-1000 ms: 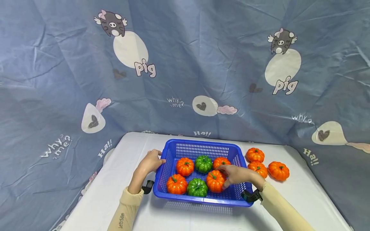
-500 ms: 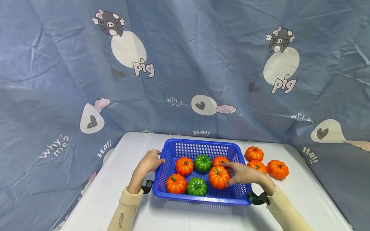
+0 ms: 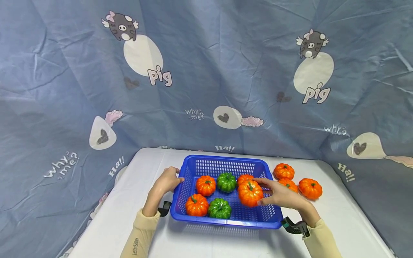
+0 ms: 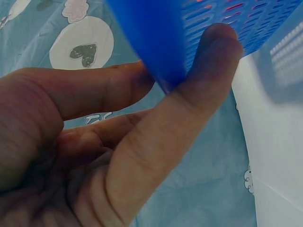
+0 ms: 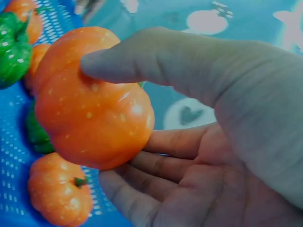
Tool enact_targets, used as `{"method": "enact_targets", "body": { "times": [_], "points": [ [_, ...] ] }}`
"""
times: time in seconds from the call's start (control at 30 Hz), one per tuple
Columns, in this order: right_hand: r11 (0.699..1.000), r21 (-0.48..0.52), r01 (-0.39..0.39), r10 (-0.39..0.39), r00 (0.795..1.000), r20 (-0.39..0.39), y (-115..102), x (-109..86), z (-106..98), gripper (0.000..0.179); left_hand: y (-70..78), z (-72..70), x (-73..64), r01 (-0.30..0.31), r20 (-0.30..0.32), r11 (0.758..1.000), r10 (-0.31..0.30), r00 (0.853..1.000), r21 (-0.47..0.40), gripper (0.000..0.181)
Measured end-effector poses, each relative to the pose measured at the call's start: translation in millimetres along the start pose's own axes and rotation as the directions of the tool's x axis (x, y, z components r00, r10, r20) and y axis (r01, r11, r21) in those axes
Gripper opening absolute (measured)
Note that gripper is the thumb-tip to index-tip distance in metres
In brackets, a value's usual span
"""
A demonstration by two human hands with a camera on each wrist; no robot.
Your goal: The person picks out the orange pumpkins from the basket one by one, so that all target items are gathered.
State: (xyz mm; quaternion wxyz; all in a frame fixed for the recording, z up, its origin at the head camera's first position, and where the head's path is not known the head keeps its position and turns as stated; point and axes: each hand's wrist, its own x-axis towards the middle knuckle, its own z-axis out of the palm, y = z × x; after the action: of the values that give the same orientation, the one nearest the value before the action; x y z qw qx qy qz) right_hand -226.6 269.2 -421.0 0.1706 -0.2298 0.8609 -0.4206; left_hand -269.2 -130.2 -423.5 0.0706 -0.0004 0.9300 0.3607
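Observation:
In the head view my right hand (image 3: 282,194) grips an orange pumpkin (image 3: 250,194) with a green stem, held over the right part of a blue plastic basket (image 3: 226,223). The right wrist view shows the thumb across the pumpkin (image 5: 94,104) and the fingers curled beneath it. My left hand (image 3: 168,180) pinches the basket's left rim (image 4: 156,52) between thumb and fingers. Inside the basket lie two green pumpkins (image 3: 227,182) and several orange ones (image 3: 197,205); one orange pumpkin (image 3: 244,178) is partly hidden behind the held one.
Right of the basket, three more orange pumpkins (image 3: 310,189) lie on the white table (image 3: 151,161), one partly covered by my right hand. A blue cloth (image 3: 258,89) with printed pigs hangs behind the table and along its sides.
My right hand has lifted the orange pumpkin from the basket's front row and moved it up and to the right. The left hand stays at the rim.

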Motion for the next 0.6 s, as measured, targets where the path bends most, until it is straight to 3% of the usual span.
{"method": "enact_targets", "body": {
  "times": [0.33,0.6],
  "points": [
    [0.997,0.066,0.026,-0.021,0.996,-0.081,15,-21.4,-16,0.075,0.7,0.1,-0.4,0.003,-0.001,1.0,-0.003,1.0,0.013,0.045],
    [0.989,0.146,-0.03,0.051,0.988,-0.142,23,-40.1,-33,0.079,0.8,-0.2,-0.9,-0.002,-0.003,1.0,0.002,1.0,0.011,0.045]
  ]
}}
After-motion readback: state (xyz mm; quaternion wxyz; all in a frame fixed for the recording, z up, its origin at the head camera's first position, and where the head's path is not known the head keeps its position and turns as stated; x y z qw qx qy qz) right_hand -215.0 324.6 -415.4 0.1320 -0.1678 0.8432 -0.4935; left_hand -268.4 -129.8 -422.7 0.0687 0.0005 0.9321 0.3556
